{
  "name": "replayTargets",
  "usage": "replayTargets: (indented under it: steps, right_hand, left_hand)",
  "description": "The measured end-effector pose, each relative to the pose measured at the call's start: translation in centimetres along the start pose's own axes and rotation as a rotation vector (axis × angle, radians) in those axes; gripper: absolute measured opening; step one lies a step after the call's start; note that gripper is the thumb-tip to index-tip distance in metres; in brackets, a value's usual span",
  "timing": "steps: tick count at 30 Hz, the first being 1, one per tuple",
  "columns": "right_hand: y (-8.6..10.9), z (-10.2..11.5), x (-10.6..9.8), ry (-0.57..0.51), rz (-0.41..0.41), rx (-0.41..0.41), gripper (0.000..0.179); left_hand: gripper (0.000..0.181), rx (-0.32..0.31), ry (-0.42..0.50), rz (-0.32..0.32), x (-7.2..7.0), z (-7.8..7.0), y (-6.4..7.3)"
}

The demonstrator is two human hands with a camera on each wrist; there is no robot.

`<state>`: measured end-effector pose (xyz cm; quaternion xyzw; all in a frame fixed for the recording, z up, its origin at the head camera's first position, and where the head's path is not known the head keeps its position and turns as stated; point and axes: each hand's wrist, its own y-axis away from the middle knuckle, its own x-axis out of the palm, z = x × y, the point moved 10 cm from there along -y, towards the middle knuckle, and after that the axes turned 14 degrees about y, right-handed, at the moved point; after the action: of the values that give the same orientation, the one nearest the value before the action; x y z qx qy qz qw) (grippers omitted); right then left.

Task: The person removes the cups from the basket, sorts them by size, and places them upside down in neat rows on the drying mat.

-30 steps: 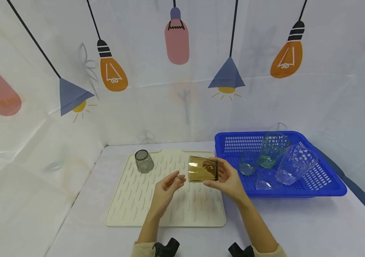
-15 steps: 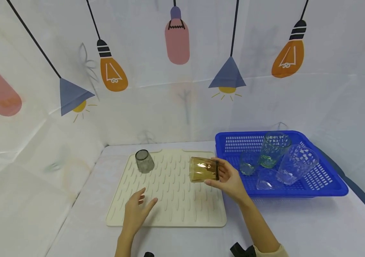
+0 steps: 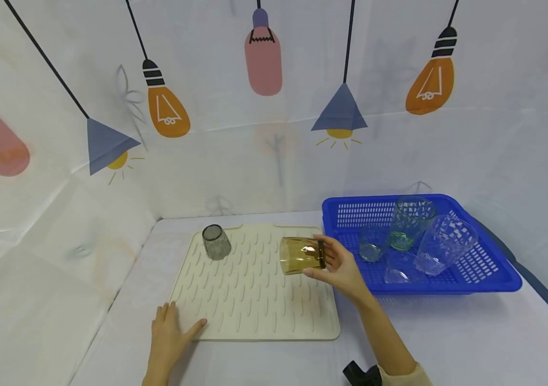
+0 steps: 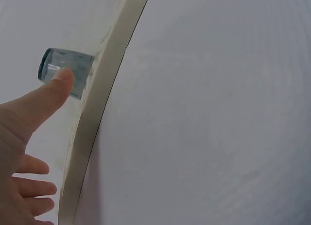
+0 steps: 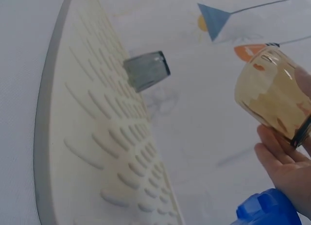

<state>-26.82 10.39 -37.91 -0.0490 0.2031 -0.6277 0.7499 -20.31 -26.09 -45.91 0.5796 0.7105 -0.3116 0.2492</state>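
Note:
An amber drinking glass (image 3: 298,256) is held on its side by my right hand (image 3: 343,271), thumb and fingers around its base end, above the right part of the cream drying mat (image 3: 254,305). In the right wrist view the amber glass (image 5: 272,91) shows at the right, with fingers round its dark base. My left hand (image 3: 170,338) lies at the mat's front left corner, fingers spread and thumb stretched out over the mat. A grey glass (image 3: 217,244) stands upside down on the mat's back left; the left wrist view shows this grey glass (image 4: 73,60) beyond the thumb.
A blue plastic basket (image 3: 495,279) stands right of the mat. Inside it are several clear and greenish glasses, among them a tall green-tinted glass (image 3: 411,225) and a leaning clear glass (image 3: 444,246). A white cloth wall (image 3: 235,177) with printed lamps rises behind the table.
My left hand has moved from beside the amber glass down and left to the mat's front corner. The right hand with the amber glass has stayed nearly in place.

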Motion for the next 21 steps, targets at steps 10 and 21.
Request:
replayTargets:
  steps: [10,21]
  right_hand:
    - [-0.8,0.0,0.9,-0.005,0.018,0.009,0.074]
    - [-3.0,-0.4,3.4,0.021,0.05,0.027,0.072]
  left_hand:
    - [0.119,-0.101,0.079,0.151,0.6,3.4,0.6]
    - [0.116,-0.099,0.179,0.131,-0.3,5.1,1.1]
